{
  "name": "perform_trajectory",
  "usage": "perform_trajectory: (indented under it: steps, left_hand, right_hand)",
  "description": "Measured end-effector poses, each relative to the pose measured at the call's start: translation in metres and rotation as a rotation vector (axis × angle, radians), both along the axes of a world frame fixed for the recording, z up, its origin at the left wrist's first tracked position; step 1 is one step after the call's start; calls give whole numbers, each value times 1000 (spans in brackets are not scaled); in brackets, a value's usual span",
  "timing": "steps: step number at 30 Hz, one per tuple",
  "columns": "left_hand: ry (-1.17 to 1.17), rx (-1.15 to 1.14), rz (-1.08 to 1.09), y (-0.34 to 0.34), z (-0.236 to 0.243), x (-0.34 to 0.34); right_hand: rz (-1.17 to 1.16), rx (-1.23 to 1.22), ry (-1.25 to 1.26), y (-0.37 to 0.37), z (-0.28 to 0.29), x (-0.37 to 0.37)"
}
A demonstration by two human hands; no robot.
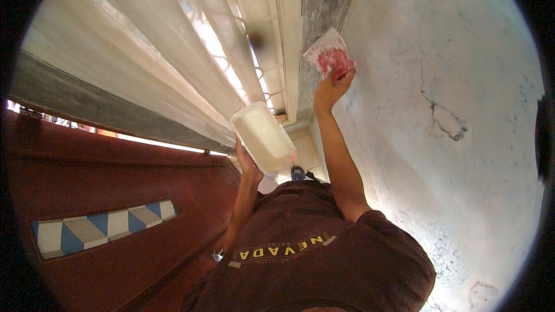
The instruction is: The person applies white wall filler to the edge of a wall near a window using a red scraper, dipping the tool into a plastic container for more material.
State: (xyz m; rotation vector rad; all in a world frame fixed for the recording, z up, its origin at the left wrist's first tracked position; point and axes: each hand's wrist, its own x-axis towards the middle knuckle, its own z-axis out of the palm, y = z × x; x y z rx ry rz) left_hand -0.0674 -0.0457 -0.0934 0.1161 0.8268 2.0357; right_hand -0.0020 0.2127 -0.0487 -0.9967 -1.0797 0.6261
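Observation:
Raised at the upper middle, my right hand [332, 91] is closed on a flat red putty spreader [336, 60] smeared with white. The spreader's broad white edge lies over the grey strip of wall [325, 8] beside the window frame, apparently against it. Lower down, my left hand [247, 164] grips the side of an oblong off-white plastic tub [277, 164]. Pale material coats the inside of the tub, and its rim is smeared. Some fingers of my left hand are hidden under the tub.
A pale cracked wall [404, 110] rises on the right. Sheer curtains [133, 23] hang over a barred window on the left. Below them stands a dark red panel [127, 179] with a blue-and-white patterned inset. My shoe [297, 173] shows on the tiled floor.

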Motion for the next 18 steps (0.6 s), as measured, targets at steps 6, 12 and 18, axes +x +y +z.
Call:
perform_trajectory:
  steps: [6, 12, 18]
  left_hand:
    - [-71, 6, -1, -1, -10, 3]
    - [-126, -29, 17, -6, -15, 3]
    - [-49, -128, 25, -14, -30, 6]
  right_hand:
    - [556, -217, 490, -21, -27, 30]
    - [714, -153, 676, -15, 75, 2]
    - [488, -92, 561, 20, 75, -23]
